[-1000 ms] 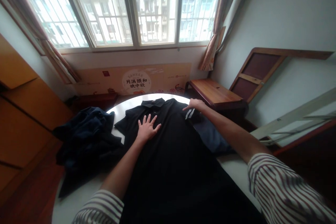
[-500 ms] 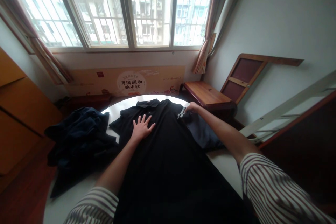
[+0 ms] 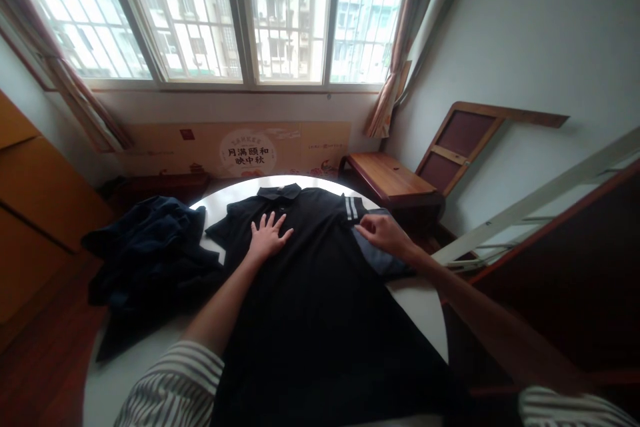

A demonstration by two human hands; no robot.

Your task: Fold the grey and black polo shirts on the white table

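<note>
A black polo shirt (image 3: 310,293) lies spread out on a white round table (image 3: 420,307), its collar at the far side. My left hand (image 3: 267,237) rests flat on its chest just below the collar, fingers spread. Two white stripes mark the shirt's right-hand sleeve (image 3: 353,207). Close by that sleeve's lower edge is my right hand (image 3: 383,233), its fingers curled together with nothing visible in them. Beneath this hand, a folded grey-blue cloth (image 3: 380,255) sticks out from beside the shirt.
A heap of dark navy clothes (image 3: 150,253) lies on the table's left side. Beyond the table's right edge stands a wooden bench (image 3: 395,177) by the wall. A pale ladder-like frame (image 3: 530,203) leans at the right, and orange cabinets (image 3: 35,213) stand at the left.
My right hand has left the sleeve's outer end and moved nearer and slightly right; the striped sleeve now lies flatter with its stripes in view. My left hand stays on the shirt's chest.
</note>
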